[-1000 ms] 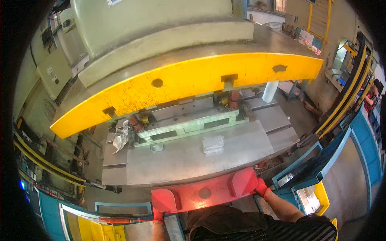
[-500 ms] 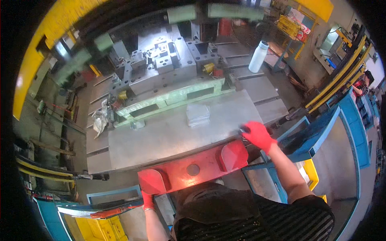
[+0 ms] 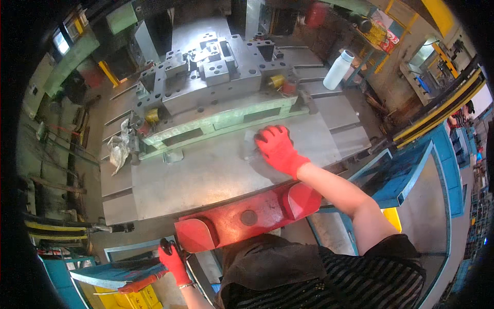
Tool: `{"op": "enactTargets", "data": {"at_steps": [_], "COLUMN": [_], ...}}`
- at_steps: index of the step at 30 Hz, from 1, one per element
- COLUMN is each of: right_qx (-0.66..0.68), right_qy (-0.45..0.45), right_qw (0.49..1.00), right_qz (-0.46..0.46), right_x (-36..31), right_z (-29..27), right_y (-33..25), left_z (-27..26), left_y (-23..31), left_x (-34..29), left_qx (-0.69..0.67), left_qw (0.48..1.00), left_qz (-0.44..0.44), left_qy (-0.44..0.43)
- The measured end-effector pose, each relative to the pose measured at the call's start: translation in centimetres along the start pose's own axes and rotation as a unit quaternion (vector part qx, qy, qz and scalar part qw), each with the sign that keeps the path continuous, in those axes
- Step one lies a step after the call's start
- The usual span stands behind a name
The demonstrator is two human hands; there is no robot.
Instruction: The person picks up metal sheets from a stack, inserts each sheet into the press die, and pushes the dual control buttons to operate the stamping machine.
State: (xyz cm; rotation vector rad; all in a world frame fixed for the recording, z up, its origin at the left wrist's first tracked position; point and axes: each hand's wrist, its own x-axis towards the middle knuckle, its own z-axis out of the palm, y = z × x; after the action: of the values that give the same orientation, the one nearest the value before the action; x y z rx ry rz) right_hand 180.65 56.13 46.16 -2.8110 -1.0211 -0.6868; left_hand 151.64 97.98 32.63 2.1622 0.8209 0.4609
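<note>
My right hand (image 3: 279, 150), in a red glove, reaches over the steel press bed. Its fingers curl down on a small stack of thin grey flat pieces (image 3: 250, 143); the hand covers most of the stack. My left hand (image 3: 174, 261), also red-gloved, is off the left end of a red panel (image 3: 234, 222) with a round hole. Its fingers are closed around something dark, too small to make out. Beyond my right hand stands a steel die (image 3: 213, 85) on a pale green base (image 3: 218, 126).
A white bottle (image 3: 339, 70) stands at the right rear of the bed. A crumpled cloth or bag (image 3: 119, 147) lies at the left, and a small clear-grey piece (image 3: 173, 156) lies before the base. Blue frames (image 3: 393, 193) and yellow bins (image 3: 135, 298) flank me.
My right hand has moved left and forward from the bed's front right edge onto the stack. My left hand has come out leftward from the red panel's end. The view has shifted slightly.
</note>
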Motion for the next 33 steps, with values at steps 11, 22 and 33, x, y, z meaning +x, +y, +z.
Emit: {"op": "enactTargets", "data": {"at_steps": [11, 22, 33], "right_qx": [0.153, 0.603, 0.693], "right_qy": [0.091, 0.023, -0.03], "right_qw": [0.979, 0.669, 0.606], "right_qz": [0.101, 0.433, 0.389], "right_x": [1.8, -4.7, -5.4], "right_z": [-5.7, -6.9, -7.4], "right_y": [0.0, -1.8, -0.3], "left_z": [4.3, 18.4, 12.7], "left_y": [25.3, 47.2, 42.5], "left_x": [14.2, 28.4, 28.3], "left_qx": [-0.105, 0.189, -0.001], "left_qw": [0.935, 0.885, 0.876], "left_qz": [0.337, 0.418, 0.457], "left_qy": [0.038, 0.082, 0.151]}}
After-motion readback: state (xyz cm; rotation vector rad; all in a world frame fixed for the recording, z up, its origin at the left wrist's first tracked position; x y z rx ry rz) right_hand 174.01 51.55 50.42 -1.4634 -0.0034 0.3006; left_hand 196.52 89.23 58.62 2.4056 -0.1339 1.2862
